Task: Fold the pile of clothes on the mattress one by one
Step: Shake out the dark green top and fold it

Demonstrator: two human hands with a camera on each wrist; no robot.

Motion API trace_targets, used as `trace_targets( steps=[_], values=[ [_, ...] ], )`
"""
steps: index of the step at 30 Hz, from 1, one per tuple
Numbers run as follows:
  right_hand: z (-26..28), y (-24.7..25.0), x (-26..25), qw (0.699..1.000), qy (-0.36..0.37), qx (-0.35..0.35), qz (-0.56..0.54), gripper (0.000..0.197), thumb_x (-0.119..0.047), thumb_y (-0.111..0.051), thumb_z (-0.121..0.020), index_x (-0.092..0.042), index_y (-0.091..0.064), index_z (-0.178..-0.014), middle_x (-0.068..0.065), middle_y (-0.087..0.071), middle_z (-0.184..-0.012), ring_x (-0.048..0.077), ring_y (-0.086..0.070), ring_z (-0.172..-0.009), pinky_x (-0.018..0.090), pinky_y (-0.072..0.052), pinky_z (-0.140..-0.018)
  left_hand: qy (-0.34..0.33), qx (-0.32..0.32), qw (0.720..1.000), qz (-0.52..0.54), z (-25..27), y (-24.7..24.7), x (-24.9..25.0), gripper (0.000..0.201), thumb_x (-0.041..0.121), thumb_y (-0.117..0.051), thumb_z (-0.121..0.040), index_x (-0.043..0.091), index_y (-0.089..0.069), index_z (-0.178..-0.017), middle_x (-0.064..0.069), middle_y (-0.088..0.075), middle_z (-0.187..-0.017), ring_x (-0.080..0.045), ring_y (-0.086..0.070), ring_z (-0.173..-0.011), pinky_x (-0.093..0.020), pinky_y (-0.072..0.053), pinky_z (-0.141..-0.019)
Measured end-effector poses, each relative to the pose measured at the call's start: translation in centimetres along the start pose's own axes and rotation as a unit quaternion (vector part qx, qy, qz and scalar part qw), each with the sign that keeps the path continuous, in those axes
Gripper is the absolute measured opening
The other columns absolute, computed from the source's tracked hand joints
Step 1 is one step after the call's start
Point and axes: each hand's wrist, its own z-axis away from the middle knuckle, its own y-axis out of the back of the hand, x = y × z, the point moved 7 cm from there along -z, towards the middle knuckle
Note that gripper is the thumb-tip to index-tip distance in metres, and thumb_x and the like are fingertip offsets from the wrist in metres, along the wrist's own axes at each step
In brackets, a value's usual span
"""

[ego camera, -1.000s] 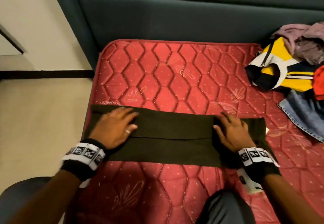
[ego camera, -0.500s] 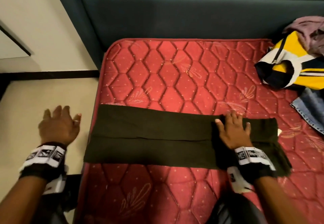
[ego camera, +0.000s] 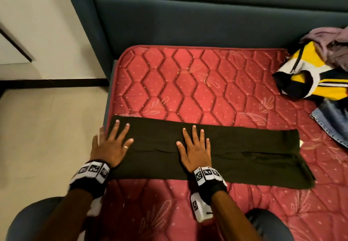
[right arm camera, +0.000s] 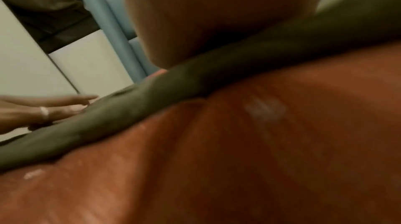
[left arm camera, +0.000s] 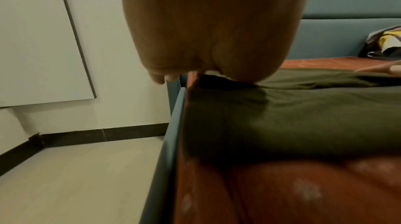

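A dark garment (ego camera: pixel 235 152), lying as a long band on the mattress (ego camera: pixel 188 90), is being pressed flat by the left hand (ego camera: pixel 111 146) and right hand (ego camera: pixel 195 150), fingers straight. Probably an end-to-end fold is being prepared next.

A dark olive garment (ego camera: pixel 235 152), folded into a long flat band, lies crosswise on the near part of a red quilted mattress (ego camera: pixel 188 82), its left end at the mattress edge. At the far right of the mattress sits a loose pile of clothes (ego camera: pixel 320 75): a yellow, white and black top, a crumpled mauve piece behind it, and blue denim in front
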Motion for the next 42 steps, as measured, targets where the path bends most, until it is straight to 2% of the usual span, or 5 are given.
trace_targets(
  steps=[4, 10, 24, 32, 42],
  values=[
    [0.7, 1.1, -2.6, 1.000, -0.010, 0.019, -0.020, 0.079, -0.061, 0.003, -0.089, -0.029, -0.014, -0.159, 0.002, 0.002, -0.168, 0.031, 0.006, -0.153, 0.055, 0.000, -0.121, 0.080, 0.152, 0.976, 0.138, 4.0, 3.6, -1.7, 0.054, 0.045, -0.047, -0.099, 0.005, -0.050, -0.136, -0.025, -0.054, -0.130, -0.047, -0.050, -0.114, -0.057, -0.048, -0.090],
    [3.0, -2.1, -5.9, 1.000, 0.015, 0.009, -0.016, 0.069, -0.057, -0.011, -0.095, -0.031, -0.019, -0.158, 0.004, -0.006, -0.167, 0.031, 0.000, -0.154, 0.057, -0.001, -0.120, 0.241, 0.028, 0.938, 0.246, 3.4, 1.2, -2.5, 0.073, 0.053, -0.076, -0.079, -0.005, -0.052, -0.117, -0.028, -0.055, -0.121, -0.047, -0.053, -0.113, -0.050, -0.046, -0.092],
    [3.0, -2.4, -5.0, 0.999, 0.042, 0.026, -0.020, 0.068, -0.058, -0.012, -0.094, -0.034, -0.016, -0.158, 0.000, -0.004, -0.168, 0.026, 0.001, -0.154, 0.052, 0.003, -0.120, 0.150, -0.039, 0.955, 0.252, 1.4, 2.2, -2.1, 0.042, 0.043, -0.071, -0.088, 0.010, -0.059, -0.110, -0.014, -0.067, -0.111, -0.036, -0.063, -0.106, -0.035, -0.048, -0.086],
    [3.0, 0.5, -3.7, 0.975, 0.033, -0.001, -0.221, 0.054, -0.038, -0.041, -0.105, -0.023, -0.029, -0.156, 0.002, -0.010, -0.167, 0.020, -0.005, -0.154, 0.037, -0.002, -0.123, 0.109, -0.099, 0.704, 0.695, 3.2, 6.5, 3.6, 0.029, 0.007, -0.066, -0.093, 0.007, -0.061, -0.122, -0.015, -0.073, -0.111, -0.027, -0.074, -0.094, -0.037, -0.061, -0.077],
    [10.7, 10.8, 13.2, 0.768, -0.263, 0.347, -0.470, 0.037, -0.028, -0.047, -0.105, -0.009, -0.058, -0.135, 0.015, -0.061, -0.134, 0.031, -0.054, -0.125, 0.028, -0.036, -0.100, -0.151, -0.182, 0.858, 0.456, 6.9, 4.9, 29.6, 0.084, 0.021, -0.067, -0.094, 0.030, -0.011, -0.156, -0.002, -0.060, -0.092, -0.014, -0.057, -0.075, -0.031, -0.055, -0.066]
  ],
)
